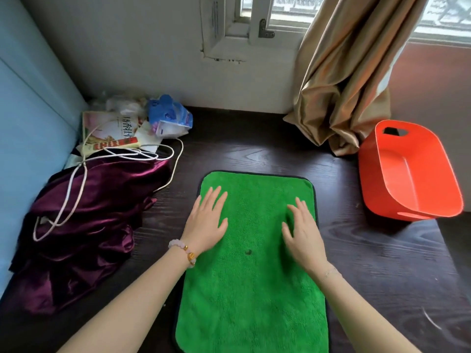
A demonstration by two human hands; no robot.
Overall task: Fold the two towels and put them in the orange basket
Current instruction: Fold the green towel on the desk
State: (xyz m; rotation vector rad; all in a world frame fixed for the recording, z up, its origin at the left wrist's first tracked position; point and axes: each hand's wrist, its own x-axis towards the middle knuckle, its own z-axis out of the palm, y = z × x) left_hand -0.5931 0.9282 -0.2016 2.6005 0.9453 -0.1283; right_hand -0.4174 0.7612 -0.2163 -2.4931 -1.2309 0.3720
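On the dark wooden table [254, 149], a green towel [254, 289] lies flat in the middle. The orange basket [382, 161] stands to its right, well apart. The left hand [207, 220] and right hand [303, 233] both rest flat on the towel, fingers straight and slightly spread.

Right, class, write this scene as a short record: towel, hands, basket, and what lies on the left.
towel: green towel spread flat on the dark table
hands: left hand and right hand flat on the towel, fingers straight
basket: orange basket, right of the towel, nothing in it
left side: purple cloth with a white cord over it
second towel: not in view
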